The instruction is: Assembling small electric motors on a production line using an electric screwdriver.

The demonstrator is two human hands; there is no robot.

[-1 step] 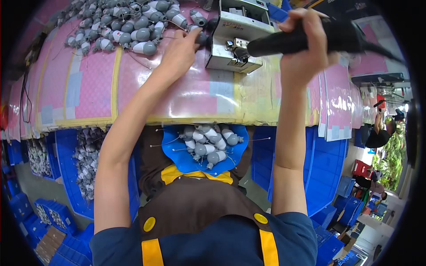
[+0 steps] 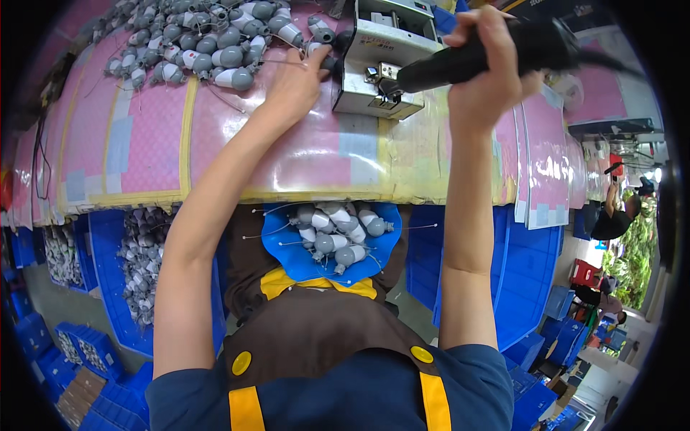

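My right hand (image 2: 491, 82) is wrapped round a black corded power tool, seemingly an electric screwdriver (image 2: 449, 67). The tool lies nearly level, its nose at a small metal block (image 2: 389, 72) on the front of a silver metal fixture (image 2: 392, 44). Left of that fixture, my left hand (image 2: 296, 85) has its fingers closed on a grey-and-white bulb-shaped part (image 2: 315, 49); the fingers partly cover it. Another such part (image 2: 321, 30) lies just beyond. A large heap of grey-and-white bulb-shaped parts (image 2: 205, 43) with thin wires spreads over the far left of the table.
A blue scalloped tray (image 2: 277, 248) holding several wired bulb-shaped parts sits at my lap. Blue bins (image 2: 108, 287) stand left, with more (image 2: 525, 280) on the right. Pink and yellow sheeting (image 2: 280, 161) covers the table. Another person (image 2: 612, 215) is far right.
My right hand and the black tool have shifted slightly left and away from me. My left hand has barely moved at the bulb-shaped part.
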